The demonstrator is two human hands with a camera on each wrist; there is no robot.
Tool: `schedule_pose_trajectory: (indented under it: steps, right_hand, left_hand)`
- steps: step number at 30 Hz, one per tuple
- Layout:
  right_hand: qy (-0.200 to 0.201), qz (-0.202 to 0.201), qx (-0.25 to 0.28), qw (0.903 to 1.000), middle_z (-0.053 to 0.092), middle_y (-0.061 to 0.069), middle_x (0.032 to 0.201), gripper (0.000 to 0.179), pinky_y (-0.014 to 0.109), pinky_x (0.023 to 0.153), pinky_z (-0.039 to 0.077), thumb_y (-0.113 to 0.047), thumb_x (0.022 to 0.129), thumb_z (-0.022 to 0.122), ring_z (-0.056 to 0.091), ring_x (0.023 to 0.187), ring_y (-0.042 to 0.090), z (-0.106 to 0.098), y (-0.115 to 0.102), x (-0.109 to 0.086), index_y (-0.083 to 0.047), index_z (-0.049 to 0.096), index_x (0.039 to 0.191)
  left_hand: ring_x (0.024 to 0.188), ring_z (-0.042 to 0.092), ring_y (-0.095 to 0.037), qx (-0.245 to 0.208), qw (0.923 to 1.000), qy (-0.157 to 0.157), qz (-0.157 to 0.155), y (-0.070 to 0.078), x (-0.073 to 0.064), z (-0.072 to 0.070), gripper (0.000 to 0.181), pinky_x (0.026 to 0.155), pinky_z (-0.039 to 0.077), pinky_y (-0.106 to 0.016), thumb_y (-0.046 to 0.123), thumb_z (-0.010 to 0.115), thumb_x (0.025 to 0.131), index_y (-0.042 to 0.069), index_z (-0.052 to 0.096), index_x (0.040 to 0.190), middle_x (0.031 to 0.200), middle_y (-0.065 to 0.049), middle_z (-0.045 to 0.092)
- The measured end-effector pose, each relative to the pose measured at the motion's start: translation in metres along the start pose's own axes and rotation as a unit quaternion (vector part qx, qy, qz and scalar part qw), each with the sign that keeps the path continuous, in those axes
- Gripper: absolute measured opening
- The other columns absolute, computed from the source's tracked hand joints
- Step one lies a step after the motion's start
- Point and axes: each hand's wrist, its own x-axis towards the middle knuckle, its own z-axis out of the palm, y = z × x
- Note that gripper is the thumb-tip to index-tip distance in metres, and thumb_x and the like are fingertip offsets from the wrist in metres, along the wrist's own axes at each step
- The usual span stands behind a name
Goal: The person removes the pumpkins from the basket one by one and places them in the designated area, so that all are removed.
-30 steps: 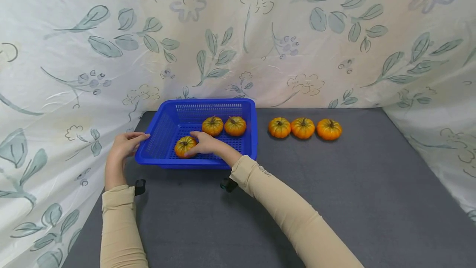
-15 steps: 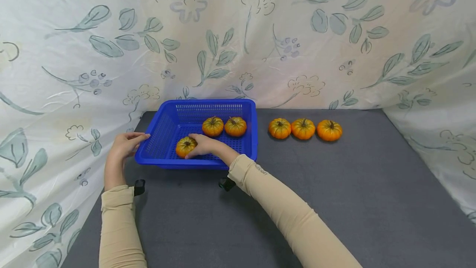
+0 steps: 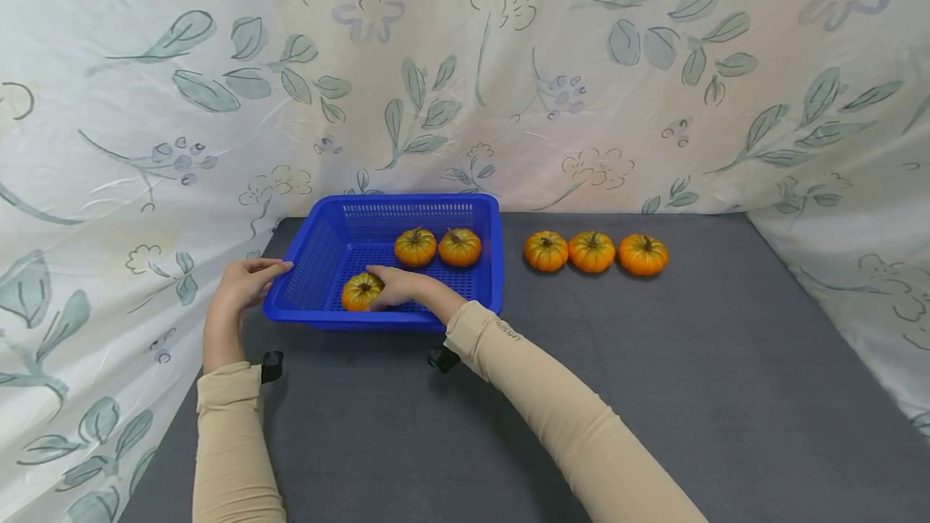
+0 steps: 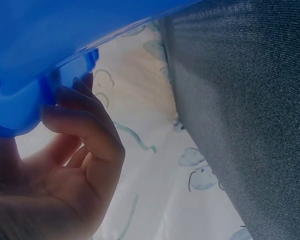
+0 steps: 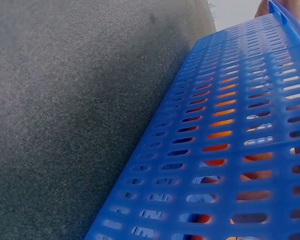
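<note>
A blue plastic basket with slotted walls stands at the back left of the dark table. My left hand pinches its left rim; in the left wrist view, curled fingers meet the rim from below. Inside the basket's front part sits a small orange pumpkin. My right hand reaches over the front wall and holds this pumpkin from its right side, fingers behind and thumb in front. From the right wrist, the slotted wall largely hides that hand and the orange pumpkin.
Two more small pumpkins, one left and one right, sit side by side at the basket's back right. Three others stand in a row on the table, including a rightmost pumpkin. A floral cloth hangs behind.
The held pumpkin has shifted very slightly inside the basket, and my right thumb has slid a little to the right along it. My left hand and the basket stay put.
</note>
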Motion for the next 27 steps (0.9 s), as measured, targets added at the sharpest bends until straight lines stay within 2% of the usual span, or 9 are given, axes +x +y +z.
schedule_pose_trajectory:
  steps: [2,4,6,9,11,14,16,22,27]
  right_hand:
    - [-0.002,0.001,-0.006,1.0000,0.024,0.010,0.162,0.075,0.039,0.115,0.035,-0.014,0.095,0.062,0.031,0.146,0.025,0.0002,0.0002,-0.0005,-0.013,0.018,0.157]
    - [-0.001,-0.001,-0.001,1.0000,0.028,0.012,0.159,0.072,0.039,0.112,0.039,-0.013,0.095,0.062,0.038,0.141,0.026,0.0005,0.0006,-0.0011,-0.011,0.023,0.155]
    - [0.001,-0.003,0.012,0.9999,0.034,0.013,0.155,0.067,0.037,0.106,0.043,-0.012,0.095,0.062,0.046,0.134,0.026,0.0011,0.0014,-0.0009,-0.009,0.027,0.153]
    - [-0.004,-0.015,0.032,0.9994,0.035,0.015,0.154,0.063,0.036,0.101,0.047,-0.008,0.096,0.060,0.049,0.130,0.027,0.0020,0.0021,-0.0006,-0.006,0.030,0.151]
    - [-0.007,-0.024,0.031,0.9992,0.033,0.015,0.156,0.065,0.034,0.100,0.048,-0.007,0.095,0.060,0.049,0.131,0.026,0.0022,0.0029,0.0005,-0.004,0.029,0.152]
    - [-0.011,-0.036,0.022,0.9990,0.032,0.015,0.157,0.066,0.034,0.098,0.049,-0.005,0.095,0.060,0.051,0.129,0.028,0.0017,0.0033,0.0010,-0.003,0.028,0.153]
    - [-0.009,-0.039,0.018,0.9990,0.034,0.016,0.156,0.065,0.034,0.097,0.050,-0.004,0.095,0.060,0.052,0.129,0.028,0.0013,0.0034,0.0013,-0.003,0.030,0.152]
    - [0.001,-0.039,0.004,0.9992,0.036,0.015,0.155,0.062,0.035,0.100,0.049,-0.004,0.094,0.061,0.046,0.135,0.028,0.0012,0.0029,0.0011,-0.004,0.034,0.150]
    - [0.012,-0.042,-0.030,0.9986,0.041,0.012,0.153,0.062,0.036,0.104,0.046,-0.006,0.094,0.063,0.048,0.133,0.026,0.0015,0.0036,0.0025,-0.007,0.037,0.150]
  left_hand:
    - [0.071,0.058,0.005,-0.002,1.0000,-0.001,0.000,0.0004,0.0000,0.0001,0.067,0.070,0.054,-0.022,0.046,0.059,0.094,-0.003,0.050,0.138,0.093,0.008,0.063]
    - [0.071,0.058,0.005,0.001,1.0000,0.000,-0.002,0.0008,0.0001,0.0003,0.067,0.071,0.054,-0.022,0.046,0.058,0.094,-0.003,0.050,0.139,0.097,0.005,0.064]
    - [0.072,0.058,0.004,0.003,1.0000,0.000,-0.004,0.0011,0.0001,0.0008,0.067,0.072,0.054,-0.023,0.047,0.058,0.094,-0.003,0.050,0.139,0.107,-0.004,0.065]
    - [0.073,0.057,0.003,0.005,1.0000,0.003,-0.007,0.0006,0.0001,0.0015,0.067,0.075,0.054,-0.025,0.047,0.058,0.094,-0.003,0.050,0.139,0.120,-0.013,0.062]
    - [0.073,0.058,0.003,0.004,1.0000,0.001,-0.006,0.0002,0.0002,0.0011,0.067,0.076,0.054,-0.025,0.047,0.058,0.094,-0.003,0.050,0.139,0.117,-0.012,0.063]
    - [0.072,0.058,0.004,0.006,1.0000,-0.001,-0.004,0.0001,0.0006,0.0000,0.067,0.074,0.054,-0.025,0.047,0.057,0.094,-0.003,0.050,0.139,0.105,-0.002,0.064]
    - [0.072,0.058,0.004,0.005,1.0000,-0.003,-0.003,0.0002,0.0006,-0.0005,0.067,0.074,0.055,-0.025,0.047,0.058,0.094,-0.003,0.049,0.139,0.102,0.002,0.063]
    - [0.074,0.056,0.004,0.007,1.0000,-0.003,-0.001,0.0004,0.0002,0.0002,0.068,0.076,0.054,-0.026,0.047,0.058,0.094,-0.003,0.049,0.139,0.114,-0.007,0.062]
    - [0.072,0.057,0.005,0.006,1.0000,-0.002,-0.002,0.0006,0.0001,0.0004,0.067,0.074,0.054,-0.024,0.047,0.058,0.094,-0.002,0.050,0.139,0.113,-0.006,0.062]
